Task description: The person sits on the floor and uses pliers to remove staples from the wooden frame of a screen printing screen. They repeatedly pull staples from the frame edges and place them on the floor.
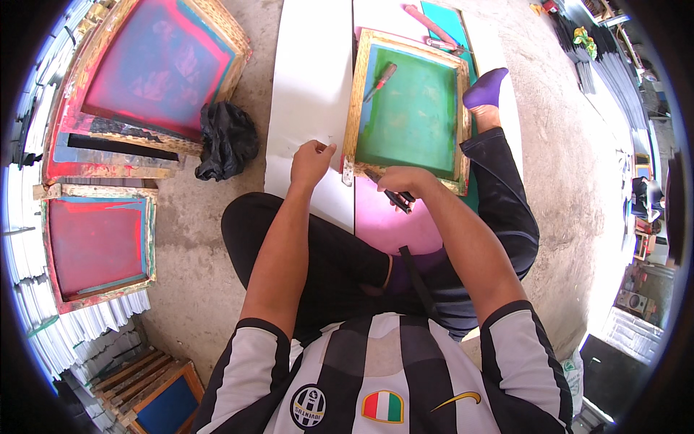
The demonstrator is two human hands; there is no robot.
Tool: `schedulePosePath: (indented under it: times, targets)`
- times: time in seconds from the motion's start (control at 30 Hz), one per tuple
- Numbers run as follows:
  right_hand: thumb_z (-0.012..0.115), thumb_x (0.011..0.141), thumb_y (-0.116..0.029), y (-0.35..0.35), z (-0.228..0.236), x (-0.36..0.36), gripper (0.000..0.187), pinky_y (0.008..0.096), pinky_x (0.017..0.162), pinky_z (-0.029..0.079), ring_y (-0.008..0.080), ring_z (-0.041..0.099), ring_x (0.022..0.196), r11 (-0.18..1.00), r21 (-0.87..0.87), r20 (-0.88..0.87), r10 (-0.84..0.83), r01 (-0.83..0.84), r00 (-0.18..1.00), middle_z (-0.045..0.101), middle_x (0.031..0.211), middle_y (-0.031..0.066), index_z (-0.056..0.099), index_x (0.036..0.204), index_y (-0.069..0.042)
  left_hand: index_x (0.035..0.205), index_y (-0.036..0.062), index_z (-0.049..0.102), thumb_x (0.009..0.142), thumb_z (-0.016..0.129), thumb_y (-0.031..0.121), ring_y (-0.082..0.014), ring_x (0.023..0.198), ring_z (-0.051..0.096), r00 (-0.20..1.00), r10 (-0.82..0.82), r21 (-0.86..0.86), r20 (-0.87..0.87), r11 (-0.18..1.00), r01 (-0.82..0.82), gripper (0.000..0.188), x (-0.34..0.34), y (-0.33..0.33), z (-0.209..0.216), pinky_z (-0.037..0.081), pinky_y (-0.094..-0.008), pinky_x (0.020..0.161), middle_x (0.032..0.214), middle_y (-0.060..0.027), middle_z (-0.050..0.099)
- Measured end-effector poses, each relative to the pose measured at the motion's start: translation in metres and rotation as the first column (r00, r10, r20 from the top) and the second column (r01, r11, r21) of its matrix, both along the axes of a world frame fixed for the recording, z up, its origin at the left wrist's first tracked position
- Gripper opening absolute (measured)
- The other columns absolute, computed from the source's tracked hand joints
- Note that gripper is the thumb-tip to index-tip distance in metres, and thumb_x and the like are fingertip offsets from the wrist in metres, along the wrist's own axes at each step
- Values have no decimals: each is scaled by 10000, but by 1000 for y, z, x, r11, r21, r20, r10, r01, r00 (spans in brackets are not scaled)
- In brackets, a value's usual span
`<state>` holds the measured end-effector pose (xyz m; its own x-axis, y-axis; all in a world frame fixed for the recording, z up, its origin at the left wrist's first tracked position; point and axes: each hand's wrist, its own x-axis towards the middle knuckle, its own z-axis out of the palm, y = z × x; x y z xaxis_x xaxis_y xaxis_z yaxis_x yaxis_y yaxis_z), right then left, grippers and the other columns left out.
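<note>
My right hand [409, 182] is closed round a pair of black-handled pliers [398, 201], their jaws pointing at the near edge of a wooden screen-printing frame [352, 108]. Green mesh [412, 116] fills that frame, with blue along its far and left sides. Lying on the mesh is a screwdriver [381, 81] with a red and dark handle. To the left of the frame's near corner, my left hand [314, 160] hovers over a white board [307, 72], thumb and fingers drawn together. Whatever it pinches, if anything, is too small to make out.
A tool with a long reddish handle [430, 25] lies beyond the frame on a teal sheet [452, 18]. My purple-socked foot [486, 88] rests by its right side. At left are a crumpled black bag [228, 141] and pink-stained screen frames [101, 242]. Pink material [394, 228] lies before me.
</note>
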<state>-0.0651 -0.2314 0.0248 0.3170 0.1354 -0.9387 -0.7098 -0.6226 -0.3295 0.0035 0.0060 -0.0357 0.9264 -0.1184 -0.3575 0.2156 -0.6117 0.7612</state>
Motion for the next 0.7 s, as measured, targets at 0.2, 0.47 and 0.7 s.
schedulePosePath:
  times: [0.2, 0.47, 0.7]
  targets:
    - [539, 929, -191, 4, 0, 2, 347, 485, 481, 561, 342, 709, 613, 999, -34, 13, -9, 10, 1000, 678, 823, 280, 563, 1115, 101, 1062, -76, 744, 926, 718, 400, -297, 912, 741, 999, -29, 1, 16, 1000, 29, 496, 0, -1, 2, 557, -390, 839, 966, -207, 765]
    - [526, 820, -67, 36, -8, -41, 369, 443, 643, 595, 321, 743, 672, 948, -316, 322, 67, 40, 944, 738, 831, 246, 654, 1130, 87, 1048, -24, 762, 916, 711, 425, -336, 965, 740, 999, -49, 16, -4, 999, 49, 471, 1, -3, 1, 561, -428, 872, 1018, -204, 766]
    - [567, 856, -129, 44, -22, -54, 441, 493, 939, 554, 394, 708, 1087, 911, -375, 411, -3, 172, 912, 719, 1152, 269, 655, 1277, -28, 1054, -57, 747, 915, 732, 399, -323, 932, 734, 997, -72, 44, 5, 996, 72, 477, -1, -9, 11, 558, -411, 842, 993, -219, 759]
